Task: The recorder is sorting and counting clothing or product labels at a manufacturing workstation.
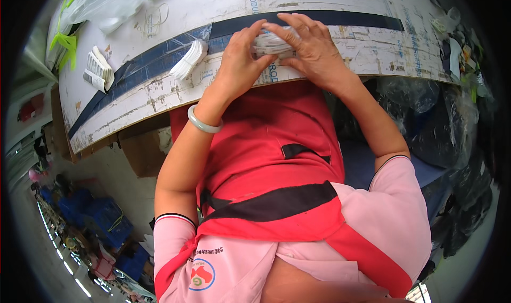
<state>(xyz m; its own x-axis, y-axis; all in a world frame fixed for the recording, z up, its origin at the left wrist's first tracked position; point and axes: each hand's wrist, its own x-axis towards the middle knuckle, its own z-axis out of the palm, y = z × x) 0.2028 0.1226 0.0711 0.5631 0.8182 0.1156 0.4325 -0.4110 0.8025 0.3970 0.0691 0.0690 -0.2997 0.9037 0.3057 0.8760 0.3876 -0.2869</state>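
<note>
Near the table's front edge, a small stack of white strips (270, 44) lies between my two hands. My left hand (240, 62) curls around its left end, thumb on the near side and fingers on the far side. From the right, my right hand (318, 50) arches over the stack, its thumb at the near side and fingers at the top. Both hands are closed on it, and the fingers hide part of it. To the left lies another fanned bundle of white strips (189, 60), apart from my hands. Further left is a stack of printed white labels (98, 71).
A dark tape band (362, 20) runs along the worn white tabletop (340, 53). Clear plastic bags (109, 7) and a green tie (66, 41) are at the far left. A cardboard box (142, 151) stands below the table; plastic-wrapped dark bundles (452, 122) are at the right.
</note>
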